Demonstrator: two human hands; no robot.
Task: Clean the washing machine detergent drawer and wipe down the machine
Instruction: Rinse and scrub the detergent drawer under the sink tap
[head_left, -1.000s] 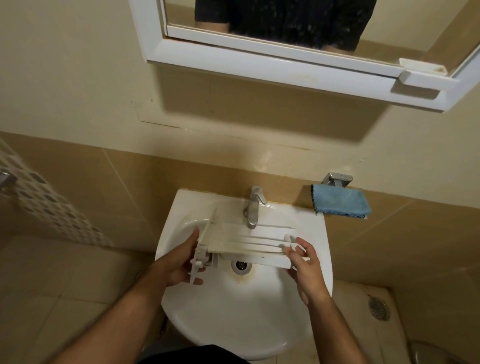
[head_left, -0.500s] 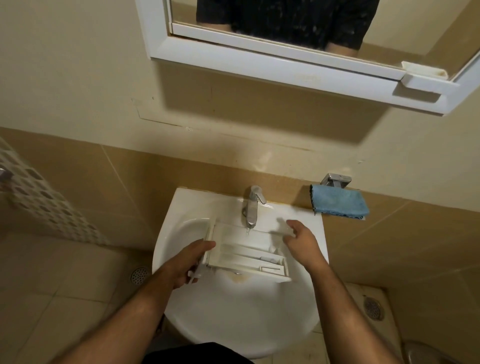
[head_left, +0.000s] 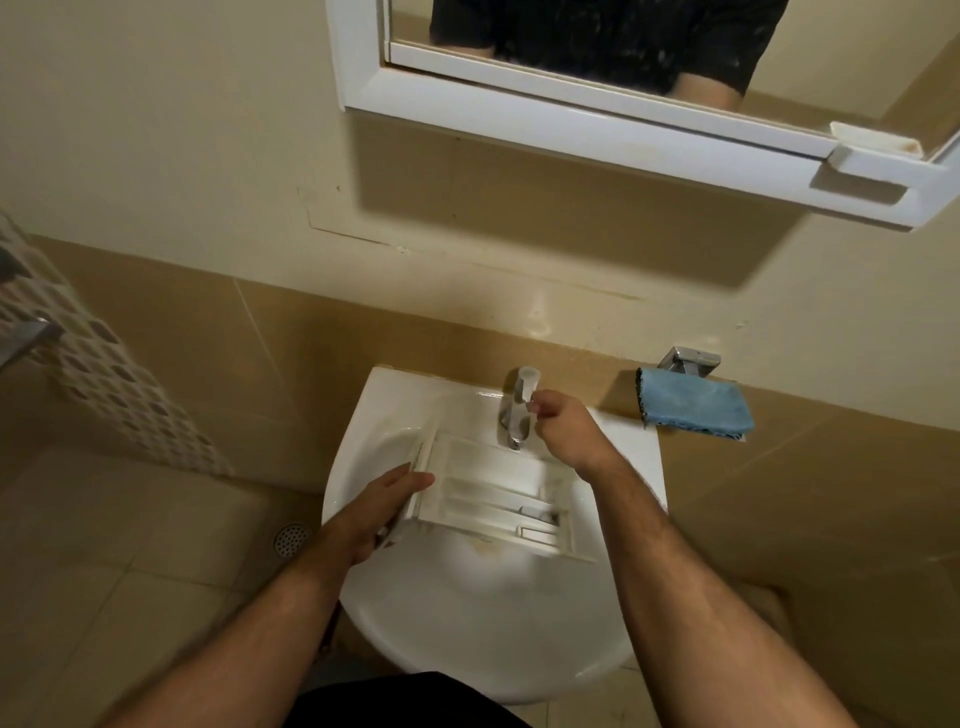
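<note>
The white detergent drawer (head_left: 493, 493) lies across the basin of the white sink (head_left: 467, 623), compartments facing up, under the chrome tap (head_left: 517, 410). My left hand (head_left: 384, 509) grips the drawer's left end. My right hand (head_left: 566, 431) has let go of the drawer and its fingers pinch the tap's lever. I cannot see water running. A folded blue cloth (head_left: 693, 410) rests on a small holder on the wall to the right of the sink.
A white-framed mirror (head_left: 597, 109) juts out from the wall above the sink. Beige tiled floor with a round drain (head_left: 291, 538) lies to the left. A patterned tiled partition (head_left: 104, 384) stands at far left.
My right hand released the drawer's right end and moved up to the tap lever. The drawer went from held up with both hands to lying in the basin, held by the left hand.
</note>
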